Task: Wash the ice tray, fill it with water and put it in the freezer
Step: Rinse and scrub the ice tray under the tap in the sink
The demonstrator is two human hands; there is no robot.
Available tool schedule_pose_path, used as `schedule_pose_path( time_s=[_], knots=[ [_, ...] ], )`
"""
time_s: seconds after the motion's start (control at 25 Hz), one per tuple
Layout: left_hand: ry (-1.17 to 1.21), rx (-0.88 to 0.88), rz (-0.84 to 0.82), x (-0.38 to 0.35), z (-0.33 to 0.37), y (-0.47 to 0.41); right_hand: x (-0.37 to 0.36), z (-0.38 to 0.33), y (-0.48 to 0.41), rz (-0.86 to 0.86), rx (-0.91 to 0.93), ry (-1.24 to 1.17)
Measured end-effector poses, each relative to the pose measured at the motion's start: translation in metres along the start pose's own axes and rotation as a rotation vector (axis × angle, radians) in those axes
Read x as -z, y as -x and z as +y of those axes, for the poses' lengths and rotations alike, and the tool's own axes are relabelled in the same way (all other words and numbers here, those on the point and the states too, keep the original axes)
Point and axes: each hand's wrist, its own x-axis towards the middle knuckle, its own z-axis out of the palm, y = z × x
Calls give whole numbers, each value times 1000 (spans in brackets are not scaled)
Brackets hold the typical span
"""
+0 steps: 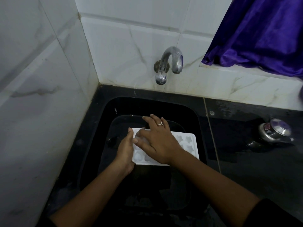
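Head cam: the white ice tray (190, 145) is down in the black sink (199, 128), dead centre. The left hand (125, 150) grips its 9 o'clock edge, thumb on the rim. The right hand (158, 139) lies flat across the cells, fingers spread, holding nothing. The tap (170, 63) is at 12 o'clock of the tray, with a metal pot (273, 132) on the counter at 3 o'clock.

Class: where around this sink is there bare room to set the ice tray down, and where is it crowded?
Bare counter lies between the right rim of the sink and the metal vessel, running on toward the viewer. The strip under the tap is narrow. The sink is crowded: left hand, right hand and ice tray fill its middle.
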Motion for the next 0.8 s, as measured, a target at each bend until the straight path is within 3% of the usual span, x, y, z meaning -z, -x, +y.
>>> schedule_pose_path(
  time_s=[0.8],
  knots=[
    [12, -22, 16, 2, 1, -2, -7, -4, -1, 1, 4, -3]
  ],
)
